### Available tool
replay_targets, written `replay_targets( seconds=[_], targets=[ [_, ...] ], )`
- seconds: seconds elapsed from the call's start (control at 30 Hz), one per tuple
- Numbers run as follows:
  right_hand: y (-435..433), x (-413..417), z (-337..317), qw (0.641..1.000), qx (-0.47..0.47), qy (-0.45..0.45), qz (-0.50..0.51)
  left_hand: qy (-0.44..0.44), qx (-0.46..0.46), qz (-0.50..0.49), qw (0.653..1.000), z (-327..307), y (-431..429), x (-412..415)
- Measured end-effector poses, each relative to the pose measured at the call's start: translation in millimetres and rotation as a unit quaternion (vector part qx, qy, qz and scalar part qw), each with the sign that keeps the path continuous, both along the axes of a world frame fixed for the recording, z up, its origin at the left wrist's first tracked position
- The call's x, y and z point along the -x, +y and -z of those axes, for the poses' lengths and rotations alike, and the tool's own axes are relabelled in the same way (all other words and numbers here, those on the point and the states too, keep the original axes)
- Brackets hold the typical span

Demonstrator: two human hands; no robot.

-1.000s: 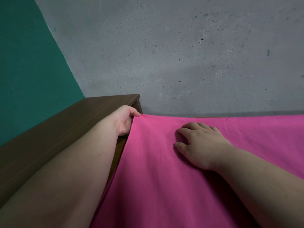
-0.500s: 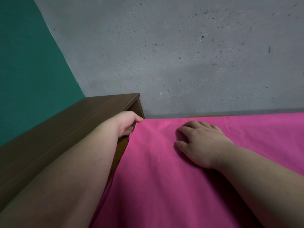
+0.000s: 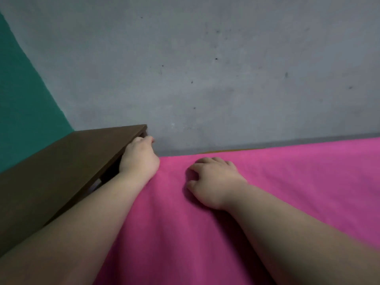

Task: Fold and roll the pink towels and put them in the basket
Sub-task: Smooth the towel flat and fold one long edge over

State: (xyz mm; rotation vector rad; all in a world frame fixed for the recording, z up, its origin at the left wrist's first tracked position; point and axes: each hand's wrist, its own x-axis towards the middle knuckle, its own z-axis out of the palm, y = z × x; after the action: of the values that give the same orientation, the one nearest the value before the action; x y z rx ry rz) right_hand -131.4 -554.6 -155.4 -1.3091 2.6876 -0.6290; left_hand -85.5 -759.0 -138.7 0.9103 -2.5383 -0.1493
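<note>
A pink towel (image 3: 257,198) lies spread over the surface in front of me and fills the lower right of the view. My left hand (image 3: 140,158) is at its far left corner, beside the brown shelf, with the fingers curled over the corner and hidden behind the hand. My right hand (image 3: 213,182) lies on the towel a little to the right, fingers bent and thumb drawn in against the fabric. No basket is in view.
A brown wooden shelf (image 3: 67,165) runs along the left, close against my left forearm. A grey concrete wall (image 3: 205,68) rises just behind the towel's far edge, and a green wall (image 3: 22,99) stands at the far left.
My left hand has carried the towel's corner farther toward the wall, by the shelf's end. My right hand's fingers, flat before, have curled on the fabric. The view has tilted.
</note>
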Motion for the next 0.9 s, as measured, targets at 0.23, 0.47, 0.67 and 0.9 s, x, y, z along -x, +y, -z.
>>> replay_targets(
  seconds=[0.23,0.47,0.67,0.9],
  targets=[
    [93.7,58.1,-21.3,0.878,0.344,-0.238,0.232,-0.139,-0.059,0.267,0.952,6.9,151.8,31.4],
    [300.0,122.6,-6.9,0.94,-0.104,0.017,0.326,-0.301,-0.047,0.15,0.94,16.7,188.6,65.3],
    [404.5,180.7,-3.7,0.931,-0.143,0.05,0.333,-0.256,0.012,0.278,0.926,14.0,327.7,122.6],
    [452.2,244.3,0.8,0.94,-0.145,0.023,0.307,-0.279,-0.004,0.294,0.914,20.9,417.8,199.4]
  ],
)
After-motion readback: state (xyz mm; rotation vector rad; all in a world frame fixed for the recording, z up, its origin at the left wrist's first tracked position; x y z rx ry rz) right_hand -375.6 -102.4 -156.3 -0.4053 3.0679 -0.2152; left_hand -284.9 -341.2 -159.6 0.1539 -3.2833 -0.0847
